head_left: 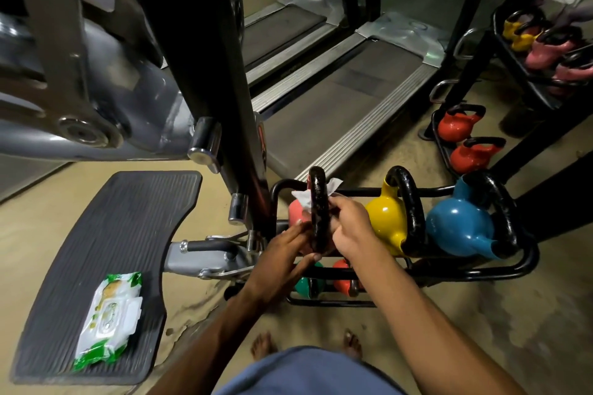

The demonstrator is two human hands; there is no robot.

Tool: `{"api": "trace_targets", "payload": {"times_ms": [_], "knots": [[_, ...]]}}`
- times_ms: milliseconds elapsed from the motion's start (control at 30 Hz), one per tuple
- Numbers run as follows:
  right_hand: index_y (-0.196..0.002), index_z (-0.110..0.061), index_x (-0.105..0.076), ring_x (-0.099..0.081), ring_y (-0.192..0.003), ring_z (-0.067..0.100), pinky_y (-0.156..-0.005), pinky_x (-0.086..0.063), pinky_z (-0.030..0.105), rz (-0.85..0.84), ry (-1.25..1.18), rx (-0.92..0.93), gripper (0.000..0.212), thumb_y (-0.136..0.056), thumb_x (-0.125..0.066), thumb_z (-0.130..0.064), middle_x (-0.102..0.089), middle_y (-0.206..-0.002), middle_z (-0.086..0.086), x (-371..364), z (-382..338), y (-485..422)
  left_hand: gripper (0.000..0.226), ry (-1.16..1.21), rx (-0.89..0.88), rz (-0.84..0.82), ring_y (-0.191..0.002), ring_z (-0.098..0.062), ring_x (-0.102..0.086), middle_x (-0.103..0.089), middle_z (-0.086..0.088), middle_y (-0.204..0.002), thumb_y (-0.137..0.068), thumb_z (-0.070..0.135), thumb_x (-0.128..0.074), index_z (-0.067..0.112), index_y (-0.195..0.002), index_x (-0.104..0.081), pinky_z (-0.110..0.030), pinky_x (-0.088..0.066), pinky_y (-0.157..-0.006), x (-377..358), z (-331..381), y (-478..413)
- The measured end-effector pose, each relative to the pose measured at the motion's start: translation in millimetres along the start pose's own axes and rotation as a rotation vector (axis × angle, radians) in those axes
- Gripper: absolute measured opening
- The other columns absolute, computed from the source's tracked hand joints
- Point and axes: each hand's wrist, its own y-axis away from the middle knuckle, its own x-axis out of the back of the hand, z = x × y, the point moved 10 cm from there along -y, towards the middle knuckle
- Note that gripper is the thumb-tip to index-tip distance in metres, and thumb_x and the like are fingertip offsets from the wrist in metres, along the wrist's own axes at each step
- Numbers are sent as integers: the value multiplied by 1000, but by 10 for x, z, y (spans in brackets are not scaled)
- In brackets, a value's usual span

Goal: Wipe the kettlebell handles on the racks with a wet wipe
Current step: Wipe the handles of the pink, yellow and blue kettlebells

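A pink kettlebell [296, 213] with a black handle [318, 202] stands at the left end of the black rack [500, 271]. A white wet wipe [305, 199] is threaded around that handle. My right hand [351, 226] pinches the wipe against the handle's right side. My left hand [282, 250] holds the lower part of the same handle from the left. Beside it stand a yellow kettlebell [385, 218] and a blue kettlebell [455, 228], each with a black handle. A lower shelf holds a green kettlebell [303, 285] and a red kettlebell [341, 279].
A green-and-white wet wipe pack [107, 316] lies on a grey ribbed footplate [106, 234] at the left. A machine's black upright [224, 106] rises just left of the rack. Treadmills [346, 99] lie behind. A mirror at the right reflects a kettlebell rack [465, 138].
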Motion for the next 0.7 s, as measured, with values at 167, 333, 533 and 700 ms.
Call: {"api": "trace_targets", "payload": {"times_ms": [167, 333, 533, 700], "knots": [[-98, -17, -72, -67, -93, 18, -78, -53, 23, 136, 478, 520, 8, -95, -67, -11, -71, -99, 3, -91, -598, 64, 54, 25, 36, 5, -154, -4, -25, -35, 10, -165, -103, 50, -53, 27, -152, -50, -42, -32, -124, -2, -92, 1], [-105, -8, -70, -52, -107, 21, -82, -52, 30, -55, 1505, 1186, 17, -93, -62, -16, -61, -111, 6, -868, -706, 489, 53, 57, 24, 14, -151, -8, -34, -42, 5, -162, -102, 44, -57, 20, -150, -54, -42, -37, -120, 27, -27, 6], [-117, -11, -74, -56, -117, 10, -99, -44, 14, -132, 1149, 1162, 29, -95, -55, -6, -65, -125, -1, -279, -583, 836, 52, 83, 17, 41, -150, -4, -32, -38, 13, -161, -102, 42, -60, 25, -150, -53, -37, -33, -123, 90, 16, 21], [-108, -13, -70, -72, -90, 17, -67, -54, 21, 27, 243, 275, 16, -102, -57, -7, -74, -95, 2, 146, -188, 180, 51, 127, 18, 41, -150, 2, -27, -33, 19, -159, -101, 39, -60, 28, -150, -51, -19, -26, -121, 95, 53, 44]]}}
